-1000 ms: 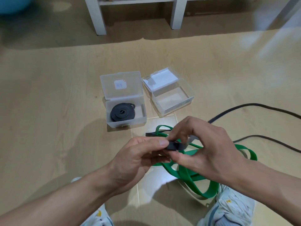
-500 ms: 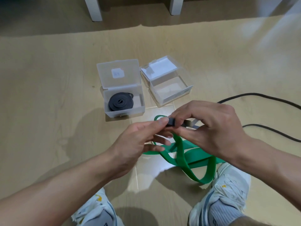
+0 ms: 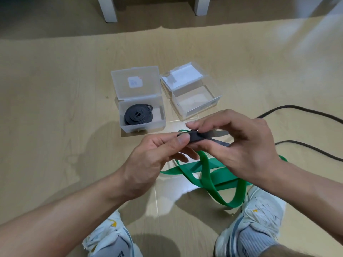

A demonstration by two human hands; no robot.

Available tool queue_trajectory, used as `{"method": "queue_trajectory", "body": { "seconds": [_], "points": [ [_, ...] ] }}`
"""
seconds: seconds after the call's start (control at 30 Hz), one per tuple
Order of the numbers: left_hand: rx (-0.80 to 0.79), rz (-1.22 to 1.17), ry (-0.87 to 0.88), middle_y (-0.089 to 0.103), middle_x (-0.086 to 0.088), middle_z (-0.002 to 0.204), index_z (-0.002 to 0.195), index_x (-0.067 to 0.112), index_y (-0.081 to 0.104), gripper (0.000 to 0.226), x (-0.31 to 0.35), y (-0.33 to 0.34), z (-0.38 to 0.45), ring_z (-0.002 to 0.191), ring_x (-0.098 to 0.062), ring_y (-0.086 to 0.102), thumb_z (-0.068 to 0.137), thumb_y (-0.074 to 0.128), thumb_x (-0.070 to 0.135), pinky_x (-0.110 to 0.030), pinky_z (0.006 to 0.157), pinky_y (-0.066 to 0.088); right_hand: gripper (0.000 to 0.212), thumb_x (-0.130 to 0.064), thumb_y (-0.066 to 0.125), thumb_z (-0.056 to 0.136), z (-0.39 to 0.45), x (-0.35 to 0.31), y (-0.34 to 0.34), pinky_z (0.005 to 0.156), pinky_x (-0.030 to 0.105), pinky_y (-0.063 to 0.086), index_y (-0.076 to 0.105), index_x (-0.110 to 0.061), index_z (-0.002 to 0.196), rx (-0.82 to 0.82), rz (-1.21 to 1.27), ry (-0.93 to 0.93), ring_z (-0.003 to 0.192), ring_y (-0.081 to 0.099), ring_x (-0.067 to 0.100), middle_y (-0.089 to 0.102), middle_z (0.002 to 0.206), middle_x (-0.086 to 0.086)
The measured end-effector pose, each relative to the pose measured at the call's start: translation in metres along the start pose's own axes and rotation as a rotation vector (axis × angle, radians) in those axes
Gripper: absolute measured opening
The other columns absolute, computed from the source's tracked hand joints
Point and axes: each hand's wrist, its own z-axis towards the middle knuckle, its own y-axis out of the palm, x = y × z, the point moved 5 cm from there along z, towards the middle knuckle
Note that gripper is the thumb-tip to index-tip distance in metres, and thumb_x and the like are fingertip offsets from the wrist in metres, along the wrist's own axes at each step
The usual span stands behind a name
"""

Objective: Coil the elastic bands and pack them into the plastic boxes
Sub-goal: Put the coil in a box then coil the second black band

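Pinched between both hands, approx. mid-frame in the head view, a dark grey elastic band (image 3: 194,137) is held above the floor: its partly rolled end is gripped by the left hand (image 3: 148,164) w/ thumb and forefinger curled onto it, while the right hand (image 3: 241,145) has thumb and fingers curled round the same roll from the other side. A flat grey tail of the band runs out to the right under the right-hand fingers; its far end is hidden by that hand. Below and beneath the hands a green elastic band (image 3: 206,175) lies loose on the wooden floor (image 3: 55,108) in crossed loops, reaching down toward the right shoe (image 3: 259,225); the left shoe (image 3: 111,236) is seen at the bottom edge. Beyond the hands two clear plastic boxes stand side by side w/ lids tipped back: the left box (image 3: 143,115) holds a coiled dark band (image 3: 138,115), lying flat inside; the right box (image 3: 194,101) is set at an angle, just beside the first, w/ a white label seen on its lid. A black cable (image 3: 297,109) runs across the floor at right, well apart from the boxes. Two white furniture legs (image 3: 108,8) stand at the top edge.
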Motion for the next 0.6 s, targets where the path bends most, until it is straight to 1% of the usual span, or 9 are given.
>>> {"method": "queue_trajectory", "body": {
  "seconds": [0.07, 0.13, 0.2, 0.27, 0.33, 0.37, 0.43, 0.5, 0.6],
  "points": [
    [-0.041, -0.014, -0.007, 0.073, -0.017, 0.098, 0.106, 0.002, 0.076, 0.046, 0.001, 0.003, 0.000, 0.091, -0.026, 0.067, 0.092, 0.053, 0.039, -0.028, 0.081, 0.052, 0.032, -0.010, 0.086, 0.075, 0.000, 0.001, 0.000, 0.086, 0.028, 0.059, 0.066, -0.021, 0.096, 0.020, 0.053, 0.060, 0.097, 0.075, 0.010, 0.076, 0.101, 0.000],
    [-0.056, -0.030, -0.022, 0.073, -0.014, 0.097, 0.108, 0.004, 0.076, 0.046, 0.000, 0.003, -0.001, 0.092, -0.025, 0.067, 0.093, 0.051, 0.040, -0.029, 0.082, 0.052, 0.030, -0.014, 0.086, 0.074, 0.000, 0.004, 0.000, 0.085, 0.037, 0.060, 0.069, -0.025, 0.096, 0.023, 0.116, 0.137, 0.093, 0.076, 0.015, 0.078, 0.098, 0.001],
    [-0.062, -0.039, -0.042, 0.073, -0.014, 0.099, 0.108, 0.008, 0.076, 0.046, -0.002, 0.003, -0.001, 0.094, -0.026, 0.066, 0.094, 0.049, 0.041, -0.032, 0.083, 0.052, 0.027, -0.017, 0.087, 0.073, -0.001, 0.005, 0.001, 0.083, 0.039, 0.061, 0.071, -0.024, 0.093, 0.014, 0.151, 0.192, 0.089, 0.076, 0.016, 0.078, 0.093, 0.002],
    [-0.060, -0.047, -0.078, 0.072, -0.017, 0.100, 0.108, 0.012, 0.077, 0.046, -0.006, 0.004, -0.002, 0.095, -0.027, 0.066, 0.093, 0.050, 0.045, -0.036, 0.084, 0.051, 0.026, -0.018, 0.089, 0.072, -0.002, 0.005, 0.002, 0.079, 0.034, 0.061, 0.071, -0.023, 0.090, -0.018, 0.087, 0.198, 0.083, 0.075, 0.014, 0.077, 0.086, 0.000],
    [-0.021, -0.026, -0.130, 0.073, -0.015, 0.099, 0.109, 0.014, 0.077, 0.048, -0.010, 0.004, -0.001, 0.094, -0.025, 0.067, 0.089, 0.053, 0.050, -0.036, 0.083, 0.052, 0.031, -0.018, 0.091, 0.071, -0.003, 0.005, 0.002, 0.073, 0.026, 0.058, 0.066, -0.020, 0.089, -0.047, -0.046, 0.172, 0.079, 0.073, 0.011, 0.075, 0.081, -0.001],
    [0.013, 0.012, -0.147, 0.074, -0.012, 0.099, 0.108, 0.016, 0.078, 0.049, -0.012, 0.004, 0.000, 0.093, -0.025, 0.068, 0.086, 0.057, 0.053, -0.036, 0.083, 0.053, 0.034, -0.018, 0.091, 0.072, -0.003, 0.006, 0.002, 0.069, 0.023, 0.056, 0.062, -0.020, 0.089, -0.062, -0.118, 0.157, 0.078, 0.072, 0.011, 0.074, 0.080, -0.002],
    [0.087, 0.137, -0.148, 0.077, -0.009, 0.097, 0.102, 0.018, 0.079, 0.047, -0.013, 0.001, 0.001, 0.091, -0.026, 0.070, 0.078, 0.067, 0.056, -0.039, 0.084, 0.054, 0.036, -0.020, 0.085, 0.076, -0.005, 0.006, 0.003, 0.065, 0.021, 0.051, 0.053, -0.023, 0.091, -0.119, -0.241, 0.100, 0.076, 0.068, 0.012, 0.070, 0.079, -0.004],
    [0.146, 0.253, -0.132, 0.079, -0.006, 0.094, 0.097, 0.021, 0.080, 0.043, -0.012, -0.002, 0.001, 0.089, -0.024, 0.073, 0.072, 0.076, 0.054, -0.036, 0.082, 0.057, 0.034, -0.026, 0.076, 0.076, -0.005, 0.003, 0.006, 0.064, 0.017, 0.046, 0.048, -0.025, 0.094, -0.186, -0.311, 0.046, 0.076, 0.064, 0.013, 0.070, 0.081, -0.004],
    [0.149, 0.256, -0.111, 0.079, -0.008, 0.093, 0.097, 0.020, 0.082, 0.029, -0.012, -0.002, 0.001, 0.085, -0.019, 0.072, 0.078, 0.076, 0.040, -0.027, 0.077, 0.054, 0.036, -0.028, 0.077, 0.077, -0.005, 0.001, 0.010, 0.065, 0.012, 0.045, 0.047, -0.024, 0.098, -0.217, -0.348, -0.027, 0.077, 0.060, 0.012, 0.069, 0.084, -0.004]
  ]
}}
